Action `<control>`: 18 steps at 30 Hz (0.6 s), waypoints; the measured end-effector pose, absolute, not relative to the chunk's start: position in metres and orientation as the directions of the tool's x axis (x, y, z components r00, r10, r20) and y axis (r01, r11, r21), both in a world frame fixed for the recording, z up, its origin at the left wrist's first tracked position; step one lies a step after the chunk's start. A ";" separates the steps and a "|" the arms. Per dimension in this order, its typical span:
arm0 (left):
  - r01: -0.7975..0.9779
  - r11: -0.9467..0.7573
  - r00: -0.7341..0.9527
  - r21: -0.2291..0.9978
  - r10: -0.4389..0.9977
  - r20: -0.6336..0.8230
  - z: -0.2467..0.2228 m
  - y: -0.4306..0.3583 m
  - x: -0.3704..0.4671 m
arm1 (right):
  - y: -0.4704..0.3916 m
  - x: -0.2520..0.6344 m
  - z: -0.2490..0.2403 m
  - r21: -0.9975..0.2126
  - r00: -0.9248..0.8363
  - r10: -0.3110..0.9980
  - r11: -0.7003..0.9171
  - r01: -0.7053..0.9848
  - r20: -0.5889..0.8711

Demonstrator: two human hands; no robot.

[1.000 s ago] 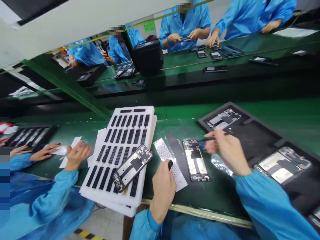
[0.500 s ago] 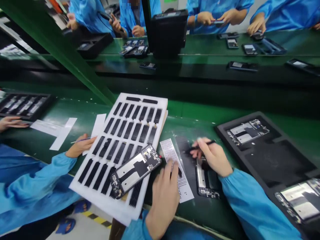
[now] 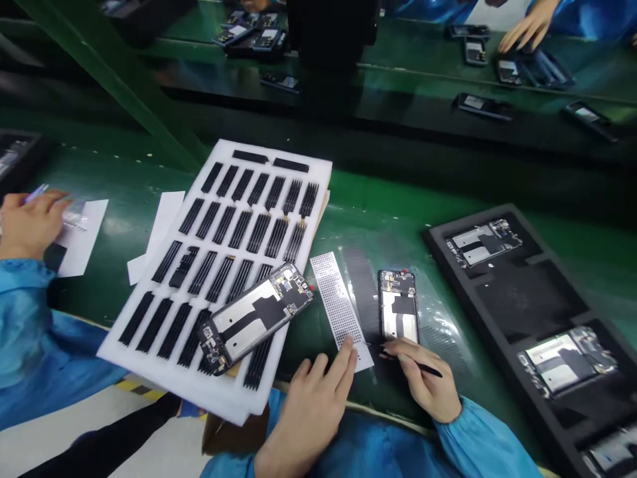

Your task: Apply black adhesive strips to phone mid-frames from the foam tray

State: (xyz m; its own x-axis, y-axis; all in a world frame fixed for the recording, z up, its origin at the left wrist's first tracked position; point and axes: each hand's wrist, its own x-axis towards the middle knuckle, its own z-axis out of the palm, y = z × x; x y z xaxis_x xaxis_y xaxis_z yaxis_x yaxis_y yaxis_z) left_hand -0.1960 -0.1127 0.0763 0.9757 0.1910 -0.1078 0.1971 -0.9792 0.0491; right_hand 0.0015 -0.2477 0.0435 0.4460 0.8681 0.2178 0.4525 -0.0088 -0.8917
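Note:
My left hand [image 3: 313,388] lies flat near the table's front edge, its fingertips on the near end of a white perforated strip [image 3: 338,307]. My right hand [image 3: 423,378] grips thin black tweezers [image 3: 415,362], the tips pointing left just below an opened phone [image 3: 398,312] that lies on the green belt. A dark strip [image 3: 361,289] sits between the white strip and that phone. A second opened phone [image 3: 256,317] rests tilted on the white foam tray [image 3: 199,372] of black strips to my left.
A black foam tray [image 3: 537,302] with opened phones stands at the right. A co-worker's hand [image 3: 30,222] works on white paper at the far left. A green beam [image 3: 114,86] rises behind the tray. More phones and another person's hand [image 3: 527,26] are at the far bench.
My right hand has come back off the phone toward the front edge, uncovering it. My left hand slid to the strip's near end. The view has tipped downward.

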 end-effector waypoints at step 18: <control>0.193 -0.979 0.971 0.069 0.181 -0.157 0.065 -0.117 -0.180 | -0.223 0.033 0.063 -0.873 0.171 0.972 0.058 0.485 0.160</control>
